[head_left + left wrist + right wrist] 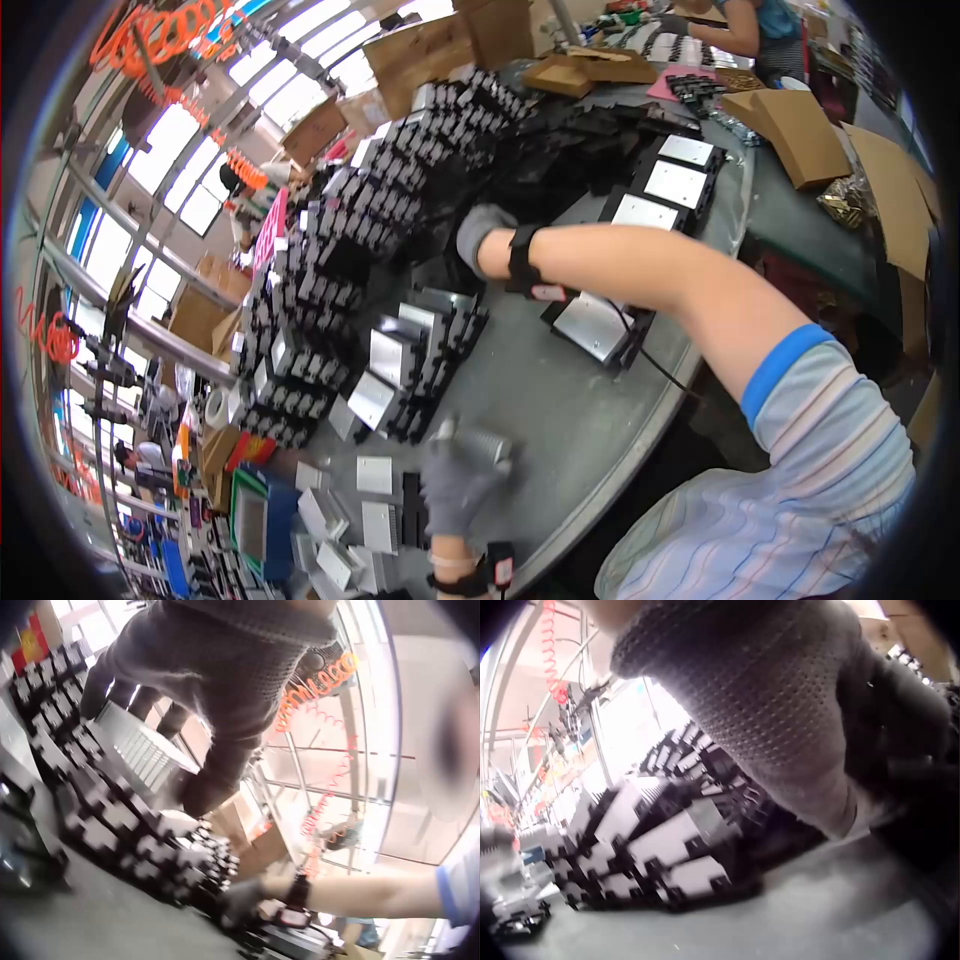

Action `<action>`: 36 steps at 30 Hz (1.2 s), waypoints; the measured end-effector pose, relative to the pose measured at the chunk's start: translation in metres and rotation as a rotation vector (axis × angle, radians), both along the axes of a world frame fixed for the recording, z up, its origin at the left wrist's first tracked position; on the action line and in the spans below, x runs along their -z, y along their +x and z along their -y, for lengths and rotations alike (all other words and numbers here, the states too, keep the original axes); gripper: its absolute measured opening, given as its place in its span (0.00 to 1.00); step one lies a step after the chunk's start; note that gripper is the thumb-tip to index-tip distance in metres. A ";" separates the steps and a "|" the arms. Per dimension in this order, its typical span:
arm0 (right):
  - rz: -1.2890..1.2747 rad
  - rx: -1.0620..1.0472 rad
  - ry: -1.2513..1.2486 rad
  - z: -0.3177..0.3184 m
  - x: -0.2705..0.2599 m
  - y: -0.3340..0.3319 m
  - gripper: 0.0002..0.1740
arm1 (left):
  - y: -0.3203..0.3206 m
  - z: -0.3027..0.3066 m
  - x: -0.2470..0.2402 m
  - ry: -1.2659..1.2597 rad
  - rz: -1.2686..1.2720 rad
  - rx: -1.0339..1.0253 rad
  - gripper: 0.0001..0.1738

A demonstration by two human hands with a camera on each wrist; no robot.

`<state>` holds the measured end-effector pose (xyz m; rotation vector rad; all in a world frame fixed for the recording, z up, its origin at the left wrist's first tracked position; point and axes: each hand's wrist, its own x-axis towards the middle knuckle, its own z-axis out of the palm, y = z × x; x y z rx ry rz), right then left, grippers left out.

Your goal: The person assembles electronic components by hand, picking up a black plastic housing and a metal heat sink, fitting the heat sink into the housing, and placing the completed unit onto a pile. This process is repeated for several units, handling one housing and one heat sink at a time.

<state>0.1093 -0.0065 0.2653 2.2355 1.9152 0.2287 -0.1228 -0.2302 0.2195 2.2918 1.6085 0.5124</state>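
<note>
In the head view my gloved left hand holds a silver finned block over the grey table, near loose silver blocks. The left wrist view shows the thumb and fingers of that left hand around the finned block. My gloved right hand reaches into the pile of black parts farther back. In the right wrist view, black parts lie against the right hand; its fingertips are dark and blurred, so a grasp cannot be made out.
Stacked black-and-silver assemblies line the table's far side. More assemblies stand by the right forearm, near the table's curved edge. A blue bin is at lower left. Cardboard boxes and another person are at upper right.
</note>
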 end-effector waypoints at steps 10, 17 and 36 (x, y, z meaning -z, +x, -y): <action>-1.153 -1.298 -0.470 0.169 -0.083 -0.033 0.12 | -0.028 0.042 0.017 -0.586 1.456 0.364 0.51; -1.772 -1.484 -0.794 0.180 0.012 -0.107 0.10 | -0.012 0.099 0.036 -0.583 1.477 -0.075 0.49; -2.326 -0.635 -1.022 0.182 0.052 -0.106 0.31 | -0.019 0.115 0.044 -0.606 2.009 -0.241 0.43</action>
